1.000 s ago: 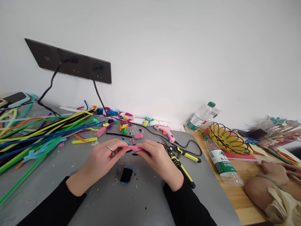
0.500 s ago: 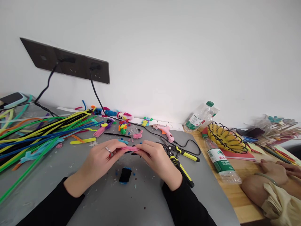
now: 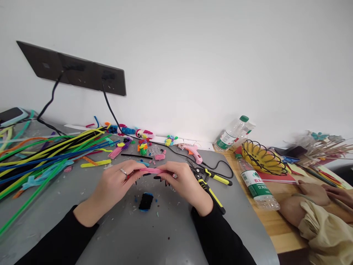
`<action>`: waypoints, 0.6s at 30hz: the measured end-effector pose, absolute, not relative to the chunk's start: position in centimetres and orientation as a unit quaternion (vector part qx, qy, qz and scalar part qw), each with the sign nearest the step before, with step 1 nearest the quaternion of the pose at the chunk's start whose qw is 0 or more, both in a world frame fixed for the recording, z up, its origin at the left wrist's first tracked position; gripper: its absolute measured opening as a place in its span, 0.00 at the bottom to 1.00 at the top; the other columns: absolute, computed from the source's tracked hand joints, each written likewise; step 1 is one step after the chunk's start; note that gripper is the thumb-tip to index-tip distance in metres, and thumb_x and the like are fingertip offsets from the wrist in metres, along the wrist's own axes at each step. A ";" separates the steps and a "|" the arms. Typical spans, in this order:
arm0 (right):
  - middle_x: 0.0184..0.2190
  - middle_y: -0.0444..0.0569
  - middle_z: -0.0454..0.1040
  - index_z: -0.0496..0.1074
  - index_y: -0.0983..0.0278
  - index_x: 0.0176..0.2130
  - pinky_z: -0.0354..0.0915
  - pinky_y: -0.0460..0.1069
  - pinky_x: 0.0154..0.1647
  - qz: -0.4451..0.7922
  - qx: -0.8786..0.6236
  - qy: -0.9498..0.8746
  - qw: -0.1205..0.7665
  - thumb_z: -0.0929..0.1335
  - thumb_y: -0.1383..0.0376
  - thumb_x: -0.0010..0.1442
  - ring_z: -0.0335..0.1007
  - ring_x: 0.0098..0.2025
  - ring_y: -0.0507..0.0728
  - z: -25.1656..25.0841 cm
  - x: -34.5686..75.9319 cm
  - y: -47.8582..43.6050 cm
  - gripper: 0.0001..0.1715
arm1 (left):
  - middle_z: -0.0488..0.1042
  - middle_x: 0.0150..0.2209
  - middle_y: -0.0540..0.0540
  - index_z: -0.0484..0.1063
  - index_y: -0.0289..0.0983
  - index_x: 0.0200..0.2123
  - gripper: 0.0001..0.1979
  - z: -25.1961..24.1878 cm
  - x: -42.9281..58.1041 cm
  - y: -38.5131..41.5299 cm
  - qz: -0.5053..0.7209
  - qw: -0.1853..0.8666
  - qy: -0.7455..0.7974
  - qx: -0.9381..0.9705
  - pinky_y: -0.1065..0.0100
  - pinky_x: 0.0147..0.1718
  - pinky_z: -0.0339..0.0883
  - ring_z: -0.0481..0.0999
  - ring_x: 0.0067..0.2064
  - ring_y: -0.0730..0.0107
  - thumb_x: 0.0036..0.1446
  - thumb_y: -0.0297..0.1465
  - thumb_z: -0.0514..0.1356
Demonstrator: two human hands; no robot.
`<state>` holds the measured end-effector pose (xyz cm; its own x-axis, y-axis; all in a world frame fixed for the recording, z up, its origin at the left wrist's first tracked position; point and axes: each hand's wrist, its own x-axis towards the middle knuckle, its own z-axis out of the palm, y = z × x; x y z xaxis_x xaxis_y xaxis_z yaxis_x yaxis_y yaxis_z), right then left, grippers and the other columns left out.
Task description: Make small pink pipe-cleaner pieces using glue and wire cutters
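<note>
Between my two hands is a short pink pipe-cleaner piece [image 3: 151, 170], held level above the grey mat. My left hand [image 3: 117, 180] pinches its left end; a ring is on one finger. My right hand [image 3: 180, 180] has thumb and fingers closed on the other end. Below them on the mat lies a small black block with blue edges [image 3: 146, 201]. Yellow-and-black pliers [image 3: 211, 187] rest beside my right hand, partly covered by it. Just beyond my hands are a black stick [image 3: 136, 156] and a small pink bundle [image 3: 160, 156].
Many coloured pipe cleaners [image 3: 55, 158] spread across the left. Small fuzzy figures [image 3: 143, 134] line the wall near a pink glue gun [image 3: 194, 151] with its cable. At right stand a bottle [image 3: 230, 134], a lying bottle [image 3: 257, 187], a yellow basket [image 3: 260, 158] and another person's hands [image 3: 314, 191].
The view has shifted slightly. My right hand's fingers have moved a little on the pink piece, with more of it showing between my hands.
</note>
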<state>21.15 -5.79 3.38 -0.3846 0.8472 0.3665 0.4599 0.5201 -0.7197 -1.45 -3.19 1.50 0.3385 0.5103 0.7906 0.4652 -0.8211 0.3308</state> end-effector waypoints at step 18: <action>0.38 0.50 0.84 0.80 0.62 0.50 0.72 0.47 0.40 0.210 -0.404 -0.813 0.363 0.68 0.63 0.73 0.79 0.37 0.54 2.7 21.2 -5.7 0.11 | 0.83 0.28 0.52 0.77 0.44 0.36 0.17 1.4 -1.5 -3.2 0.477 0.032 0.315 0.820 0.69 0.29 0.78 0.82 0.26 0.69 0.74 0.42 0.54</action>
<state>21.22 -5.69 2.69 -0.4089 0.8096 0.4210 0.5052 0.5851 -0.6344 -1.48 -3.17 1.36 0.3462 0.5469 0.7622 0.4859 -0.7995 0.3530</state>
